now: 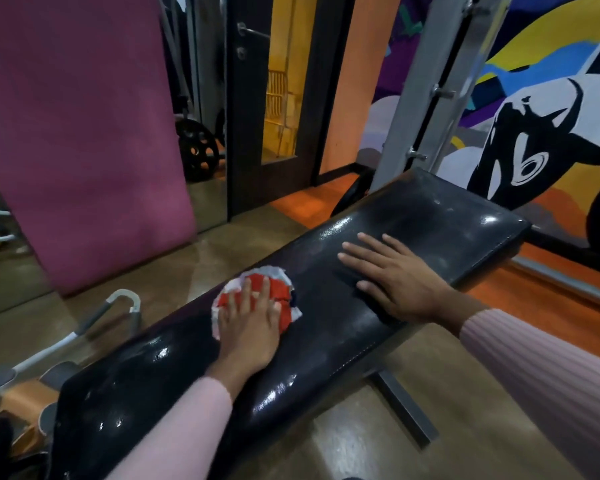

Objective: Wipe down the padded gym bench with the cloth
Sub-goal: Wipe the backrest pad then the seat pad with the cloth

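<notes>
Two flat hands lie on the black bench (413, 216): the left hand (250, 323) presses the red-and-white cloth (278, 292) mid-pad and should rub slow and firm, while the right hand (395, 275) steadies, holding nothing.

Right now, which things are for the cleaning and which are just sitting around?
For the cleaning: cloth under the left hand; padded bench; right hand flat on the bench.

Just sitting around: pink mat; weight plate; door; wall painting.
</notes>
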A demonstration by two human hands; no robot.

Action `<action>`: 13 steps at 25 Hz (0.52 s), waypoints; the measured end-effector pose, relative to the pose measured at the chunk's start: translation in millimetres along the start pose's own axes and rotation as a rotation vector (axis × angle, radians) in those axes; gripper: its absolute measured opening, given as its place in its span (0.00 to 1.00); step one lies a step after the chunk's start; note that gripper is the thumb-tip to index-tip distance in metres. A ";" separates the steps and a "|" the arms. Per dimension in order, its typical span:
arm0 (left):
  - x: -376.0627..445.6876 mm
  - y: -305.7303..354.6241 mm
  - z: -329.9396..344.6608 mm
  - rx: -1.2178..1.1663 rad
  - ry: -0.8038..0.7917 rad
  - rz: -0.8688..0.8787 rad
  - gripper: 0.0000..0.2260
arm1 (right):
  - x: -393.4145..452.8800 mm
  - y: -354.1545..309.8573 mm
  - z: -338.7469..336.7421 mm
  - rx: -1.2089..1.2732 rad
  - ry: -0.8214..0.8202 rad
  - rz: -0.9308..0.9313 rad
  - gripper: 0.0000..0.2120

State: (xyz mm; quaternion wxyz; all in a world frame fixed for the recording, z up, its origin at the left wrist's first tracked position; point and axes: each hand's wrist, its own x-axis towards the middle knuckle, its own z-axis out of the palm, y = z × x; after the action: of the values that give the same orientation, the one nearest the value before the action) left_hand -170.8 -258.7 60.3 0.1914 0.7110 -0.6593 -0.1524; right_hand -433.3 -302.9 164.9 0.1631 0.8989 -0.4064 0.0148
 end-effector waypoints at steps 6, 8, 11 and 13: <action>-1.3 28.4 2.1 0.052 -0.022 0.209 0.27 | -4.8 -12.7 15.5 0.007 -0.003 0.008 0.28; 34.7 14.5 -10.1 -0.011 -0.076 0.106 0.25 | -6.5 -16.8 14.6 0.009 0.006 0.035 0.28; 32.7 -6.5 -14.3 -0.023 -0.042 -0.018 0.25 | -7.7 -23.4 17.6 0.008 0.022 0.049 0.27; -1.3 -3.9 -4.7 -0.020 -0.012 -0.019 0.25 | -6.8 -21.3 18.4 0.007 0.022 0.038 0.27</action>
State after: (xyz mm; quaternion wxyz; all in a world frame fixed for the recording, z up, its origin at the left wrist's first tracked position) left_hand -165.4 -256.9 62.5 0.1932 0.7142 -0.6522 -0.1652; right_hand -424.1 -290.4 140.4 0.1639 0.8915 -0.4214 0.0293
